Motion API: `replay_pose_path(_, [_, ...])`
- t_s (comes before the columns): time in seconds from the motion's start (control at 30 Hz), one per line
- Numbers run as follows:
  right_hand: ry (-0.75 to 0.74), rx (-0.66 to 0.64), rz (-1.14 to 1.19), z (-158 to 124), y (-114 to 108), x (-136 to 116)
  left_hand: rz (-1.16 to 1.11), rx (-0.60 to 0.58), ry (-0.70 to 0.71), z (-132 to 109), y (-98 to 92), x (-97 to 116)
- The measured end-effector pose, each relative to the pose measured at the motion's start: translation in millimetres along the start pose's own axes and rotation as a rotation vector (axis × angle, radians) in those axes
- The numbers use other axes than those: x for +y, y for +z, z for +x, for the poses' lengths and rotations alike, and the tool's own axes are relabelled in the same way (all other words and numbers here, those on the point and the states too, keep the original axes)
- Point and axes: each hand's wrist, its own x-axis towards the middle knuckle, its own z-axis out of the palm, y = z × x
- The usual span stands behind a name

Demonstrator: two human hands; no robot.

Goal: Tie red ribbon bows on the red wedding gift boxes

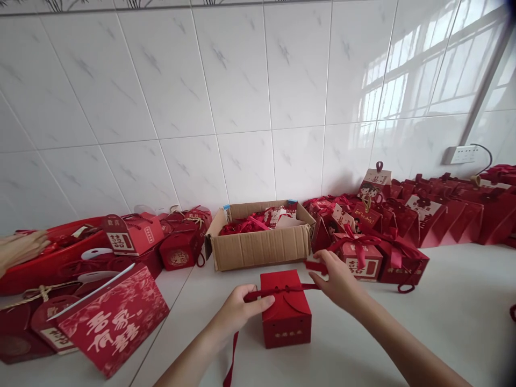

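On the white counter (443,301), a small red gift box (285,312) stands before a cardboard box (260,247). Both hands pinch a dark red ribbon (282,290) stretched across its top: left hand (237,310), right hand (336,279).

You have open surface (455,306) to the right and in front. The carton (260,247) blocks reach behind the box (287,317); bags (113,322) crowd the left, gift boxes (403,258) the right rear.

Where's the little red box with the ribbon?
Head view, bottom middle: the red box stands between the left hand and right hand pinching its ribbon, in front of the cardboard box.
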Motion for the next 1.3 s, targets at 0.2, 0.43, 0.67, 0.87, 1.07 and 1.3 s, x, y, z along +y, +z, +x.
replay_pose_path(0.2, [-0.176, -0.091, 0.010, -9, -5, -34, -0.099, -0.095, 0.082, -1, 6.7, -3])
replay_pose_path(0.43, [0.282, -0.771, 0.302, 8, -5, -23, -0.152, -0.058, 0.020, 0, 6.2, -7])
replay_pose_path(0.67, [0.238, -0.935, 0.613, 17, -12, -14, -0.298, -0.131, -0.012, 2, 4.9, -6])
replay_pose_path(0.87, [0.232, -0.838, 0.932, 12, -22, -19, -0.372, -0.166, -0.001, 1, 9.2, -5])
replay_pose_path(1.07, [0.177, -0.765, 0.891, 8, -16, -33, -0.275, -0.147, -0.023, 0, 12.3, -1])
replay_pose_path(1.3, [0.201, -0.554, 0.771, -1, 3, -52, -0.330, -0.185, 0.047, 0, 13.9, -3])
